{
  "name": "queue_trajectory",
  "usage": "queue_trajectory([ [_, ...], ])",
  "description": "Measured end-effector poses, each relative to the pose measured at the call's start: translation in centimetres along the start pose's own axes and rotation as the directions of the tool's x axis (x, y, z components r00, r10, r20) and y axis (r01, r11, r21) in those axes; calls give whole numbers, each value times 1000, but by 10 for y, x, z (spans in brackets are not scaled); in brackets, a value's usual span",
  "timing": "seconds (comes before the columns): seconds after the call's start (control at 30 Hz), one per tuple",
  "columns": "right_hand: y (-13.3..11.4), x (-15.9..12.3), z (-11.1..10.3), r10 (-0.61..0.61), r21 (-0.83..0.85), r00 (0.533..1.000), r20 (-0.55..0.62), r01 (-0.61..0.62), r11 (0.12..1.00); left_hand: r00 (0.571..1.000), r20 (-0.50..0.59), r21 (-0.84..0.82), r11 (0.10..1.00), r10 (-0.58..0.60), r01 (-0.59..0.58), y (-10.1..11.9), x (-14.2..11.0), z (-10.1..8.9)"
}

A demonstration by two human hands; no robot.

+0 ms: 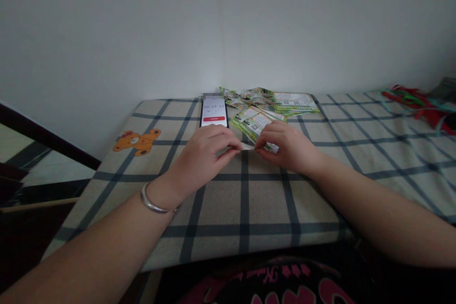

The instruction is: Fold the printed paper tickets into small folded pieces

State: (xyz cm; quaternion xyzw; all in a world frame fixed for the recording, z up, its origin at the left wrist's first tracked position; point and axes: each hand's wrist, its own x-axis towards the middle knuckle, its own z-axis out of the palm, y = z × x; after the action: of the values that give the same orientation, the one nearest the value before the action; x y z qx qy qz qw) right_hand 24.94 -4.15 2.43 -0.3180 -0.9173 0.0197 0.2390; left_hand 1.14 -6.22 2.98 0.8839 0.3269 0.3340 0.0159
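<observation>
My left hand point(213, 149), with a silver bangle on its wrist, pinches one end of a small thin whitish piece of paper point(247, 147). The other end is between the thumb and fingers of my right hand point(281, 146). Only a narrow strip of the paper shows between the fingertips, just above the cloth. Behind my right hand lie green and white printed leaflets point(251, 121), partly covered by it. A phone point(214, 110) with a timer on its screen lies beyond my left hand.
Crumpled or folded green paper pieces point(251, 97) and more flat leaflets point(295, 101) lie by the wall. A checked cloth point(224, 199) covers the table. A bear sticker point(137, 142) is at left, red and teal fabric point(420, 104) at far right.
</observation>
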Motion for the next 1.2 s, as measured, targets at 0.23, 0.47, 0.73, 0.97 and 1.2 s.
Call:
queue_trajectory([
  [0.23,3,1,-1,-21,-4,1000,8,21,1000,998,60,-47,998,35,-32,-5,1,-1],
  [0.47,7,1,-2,11,4,999,37,-11,1000,964,252,-125,991,85,-55,-15,-3,3],
  [0.73,10,1,2,-5,28,994,113,2,1000,950,304,-67,996,70,-52,-16,-2,-2],
  [0.97,12,1,9,-50,46,993,106,45,998,947,307,-125,990,95,-59,-14,-1,0],
  [1.2,11,0,8,-37,50,994,105,32,998,922,363,-59,990,138,-125,-18,-5,6],
])
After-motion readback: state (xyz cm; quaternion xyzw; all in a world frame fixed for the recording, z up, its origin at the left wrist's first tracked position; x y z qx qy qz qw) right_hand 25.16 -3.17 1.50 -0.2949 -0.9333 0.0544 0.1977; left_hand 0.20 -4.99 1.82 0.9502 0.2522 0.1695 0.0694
